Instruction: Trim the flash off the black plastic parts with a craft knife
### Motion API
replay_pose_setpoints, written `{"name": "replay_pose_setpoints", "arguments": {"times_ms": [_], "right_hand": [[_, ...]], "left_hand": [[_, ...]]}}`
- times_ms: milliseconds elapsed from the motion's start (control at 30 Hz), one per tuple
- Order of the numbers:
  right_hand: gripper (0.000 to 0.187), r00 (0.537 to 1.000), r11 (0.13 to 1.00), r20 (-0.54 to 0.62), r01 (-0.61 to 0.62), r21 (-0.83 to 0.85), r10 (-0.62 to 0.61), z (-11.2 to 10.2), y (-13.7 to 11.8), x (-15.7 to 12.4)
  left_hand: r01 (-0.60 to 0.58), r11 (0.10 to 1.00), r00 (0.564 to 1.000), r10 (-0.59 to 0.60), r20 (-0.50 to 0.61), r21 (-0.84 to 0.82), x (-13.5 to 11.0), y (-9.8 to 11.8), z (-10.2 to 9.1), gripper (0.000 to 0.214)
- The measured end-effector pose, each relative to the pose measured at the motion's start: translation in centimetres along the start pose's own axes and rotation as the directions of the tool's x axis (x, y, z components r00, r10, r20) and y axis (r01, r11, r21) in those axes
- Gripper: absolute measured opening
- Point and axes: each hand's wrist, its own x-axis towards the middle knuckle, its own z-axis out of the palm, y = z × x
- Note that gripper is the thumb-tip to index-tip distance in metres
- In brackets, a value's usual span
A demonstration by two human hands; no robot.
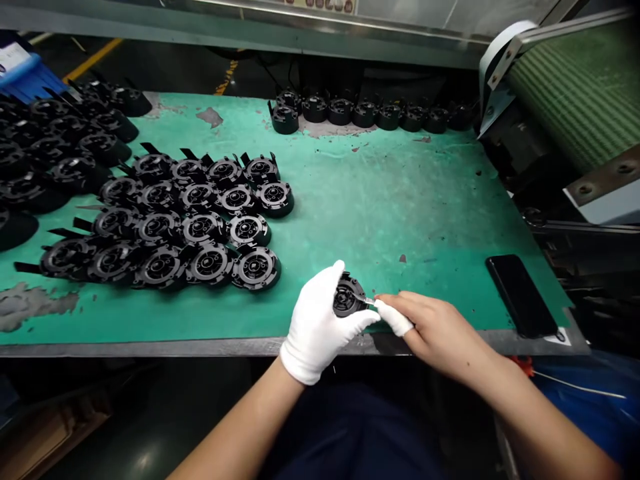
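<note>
Gripping a round black plastic part (349,297), the left hand (320,327), which is covered by a white glove, is held just above the near edge of the green table (380,200). The gloved fingers are clamped around the rim of the part, so that its ribbed face is turned upward. A small metal blade (369,301) is pinched between the thumb and forefinger of the right hand (440,333), whose fingers are closed on the tool; the thumb is wrapped in white tape or a finger cot. The blade tip is laid against the right edge of the part.

To the left, many similar parts (190,220) are set out in overlapping rows on the table, and a further heap is seen at the far left. A single row of parts (370,112) is lined up along the far edge. A black phone (521,295) is lying flat near the right front corner, well apart from the hands.

Several risks may be judged from this position. Because the blade is aimed toward the gloved palm, a slip could cut the glove or the hand beneath it. If too much force were applied, the rim could be gouged or a thin rib snapped. Since the part is held over the table edge, a loosened grip could let it drop to the floor.
</note>
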Motion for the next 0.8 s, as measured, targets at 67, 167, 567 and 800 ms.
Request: {"name": "replay_pose_setpoints", "arguments": {"times_ms": [67,167,567,800], "right_hand": [[0.045,0.999,0.999,0.026,0.039,-0.020,-0.038,-0.5,0.4,0.5],[0.045,0.997,0.996,0.052,0.058,-0.063,-0.055,-0.7,0.7,1.0],[0.046,0.997,0.990,0.080,0.031,-0.136,-0.020,-0.4,0.4,1.1],[0.049,0.994,0.991,0.096,0.054,-0.120,-0.043,-0.9,0.6,1.3]], "left_hand": [[-0.008,1.000,1.000,0.008,0.001,0.000,0.1,0.0,0.0,0.093],[-0.015,1.000,1.000,0.015,0.001,-0.007,0.2,0.1,-0.1,0.094],[-0.021,1.000,1.000,0.021,-0.006,-0.023,0.3,0.1,0.0,0.093],[0.001,1.000,1.000,-0.001,0.013,-0.019,0.3,0.4,-0.1,0.094]]}}
